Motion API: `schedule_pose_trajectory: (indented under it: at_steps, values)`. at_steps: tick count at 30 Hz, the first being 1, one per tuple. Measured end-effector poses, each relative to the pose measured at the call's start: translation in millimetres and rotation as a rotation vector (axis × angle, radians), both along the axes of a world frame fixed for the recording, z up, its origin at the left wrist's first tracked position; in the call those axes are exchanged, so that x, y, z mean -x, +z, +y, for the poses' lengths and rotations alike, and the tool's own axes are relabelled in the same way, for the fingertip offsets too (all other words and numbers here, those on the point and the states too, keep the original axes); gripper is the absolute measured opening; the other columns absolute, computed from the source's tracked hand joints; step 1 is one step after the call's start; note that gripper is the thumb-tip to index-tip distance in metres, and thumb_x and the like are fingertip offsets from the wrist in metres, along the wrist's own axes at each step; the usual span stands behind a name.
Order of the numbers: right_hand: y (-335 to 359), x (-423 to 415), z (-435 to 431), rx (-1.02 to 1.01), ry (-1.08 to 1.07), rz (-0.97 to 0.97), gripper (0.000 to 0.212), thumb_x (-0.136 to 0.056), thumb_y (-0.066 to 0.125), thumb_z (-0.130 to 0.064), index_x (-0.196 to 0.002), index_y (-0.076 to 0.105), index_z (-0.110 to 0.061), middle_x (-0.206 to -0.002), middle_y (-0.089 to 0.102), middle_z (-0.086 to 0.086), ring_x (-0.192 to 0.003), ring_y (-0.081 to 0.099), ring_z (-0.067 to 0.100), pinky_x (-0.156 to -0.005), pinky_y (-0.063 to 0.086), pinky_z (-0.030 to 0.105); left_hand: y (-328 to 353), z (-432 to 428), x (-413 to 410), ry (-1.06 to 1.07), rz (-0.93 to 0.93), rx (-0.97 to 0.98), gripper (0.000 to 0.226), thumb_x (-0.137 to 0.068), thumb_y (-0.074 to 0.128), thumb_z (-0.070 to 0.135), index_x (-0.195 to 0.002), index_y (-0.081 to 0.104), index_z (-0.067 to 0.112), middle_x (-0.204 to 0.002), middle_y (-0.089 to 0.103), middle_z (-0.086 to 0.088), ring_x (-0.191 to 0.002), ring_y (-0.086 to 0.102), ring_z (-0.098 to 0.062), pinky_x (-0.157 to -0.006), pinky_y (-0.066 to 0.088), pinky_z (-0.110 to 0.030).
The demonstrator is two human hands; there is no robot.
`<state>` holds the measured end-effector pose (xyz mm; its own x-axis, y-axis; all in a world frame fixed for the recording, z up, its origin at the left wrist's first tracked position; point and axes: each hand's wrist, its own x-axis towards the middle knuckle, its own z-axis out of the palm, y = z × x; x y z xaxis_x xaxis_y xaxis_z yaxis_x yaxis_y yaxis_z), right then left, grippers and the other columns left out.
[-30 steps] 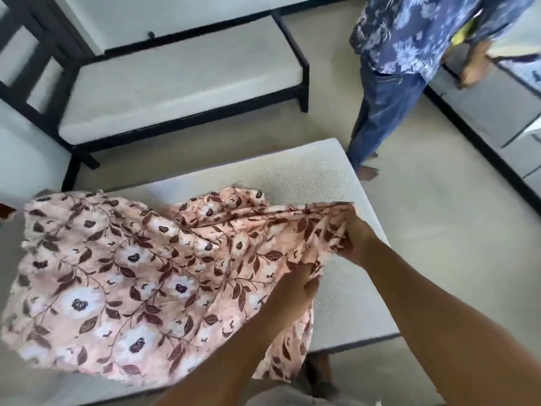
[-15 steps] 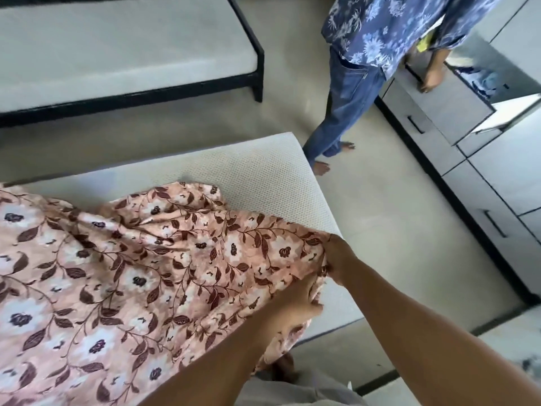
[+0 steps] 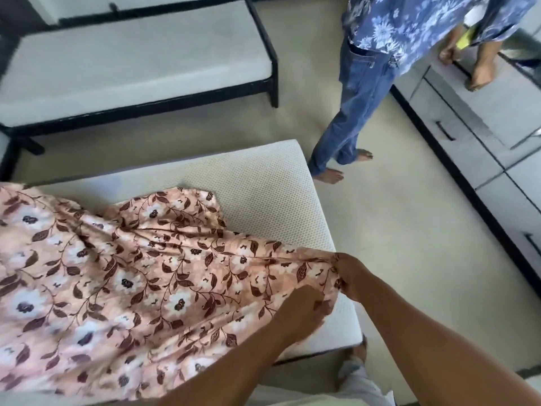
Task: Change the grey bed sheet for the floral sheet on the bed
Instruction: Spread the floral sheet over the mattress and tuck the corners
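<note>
The peach-pink floral cotton sheet with white blossoms and brown leaves (image 3: pixel 131 273) lies bunched across the left and near part of the white honeycomb-textured mattress (image 3: pixel 263 186). Its near right edge is gathered at the mattress's right side, where the right hand (image 3: pixel 349 275) has its fingers (image 3: pixel 339 263) closed around the cloth. Just beside it, lower and to the left, the left hand (image 3: pixel 301 313) rests on the sheet with curled fingers (image 3: pixel 322 306) pinching a fold.

The far right corner of the mattress is bare. To its right is open beige floor (image 3: pixel 404 244), where a barefoot person in a blue flowered shirt and jeans (image 3: pixel 363 92) stands near grey drawers with black handles (image 3: pixel 468 136). Another black-framed bed with a white mattress (image 3: pixel 131 63) stands beyond.
</note>
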<state>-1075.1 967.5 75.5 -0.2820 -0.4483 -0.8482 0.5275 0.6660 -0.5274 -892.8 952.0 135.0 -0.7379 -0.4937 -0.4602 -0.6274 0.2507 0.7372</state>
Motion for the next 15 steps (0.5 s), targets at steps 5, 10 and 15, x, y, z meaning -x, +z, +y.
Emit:
schedule_pose_trajectory:
  at_steps: [5, 10, 15]
  values:
    - [37, 50, 2, 0.148, 0.092, -0.246, 0.013, -0.084, 0.068, -0.004, -0.086, 0.079, 0.001, -0.086, 0.077, 0.018, -0.073, 0.076, 0.028, -0.066, 0.064, 0.038, 4, 40, 64, 0.281, -0.026, -0.1, 0.064, -0.092, 0.036, 0.075, -0.087, 0.058, 0.016, -0.083, 0.064, -0.004, -0.075, 0.059, -0.019, -0.069, 0.045, -0.035]
    - [22, 93, -3, 0.216, 0.137, -0.375, 0.047, -0.096, 0.065, -0.027, -0.136, 0.062, -0.003, -0.135, 0.062, 0.023, -0.117, 0.064, 0.041, -0.102, 0.051, 0.056, 11, 59, 107, 0.484, -0.077, -0.147, 0.029, -0.105, 0.042, 0.045, -0.086, 0.046, 0.023, -0.074, 0.053, 0.004, -0.063, 0.05, -0.012, -0.06, 0.04, -0.033]
    - [20, 87, -7, 0.067, 0.2, -0.241, 0.043, -0.078, 0.084, -0.027, -0.112, 0.071, -0.004, -0.095, 0.068, 0.02, -0.068, 0.066, 0.03, -0.07, 0.055, 0.042, 15, 68, 109, 0.446, -0.164, -0.107, 0.029, -0.1, 0.047, 0.045, -0.109, 0.057, 0.02, -0.102, 0.069, -0.005, -0.09, 0.065, -0.023, -0.08, 0.051, -0.037]
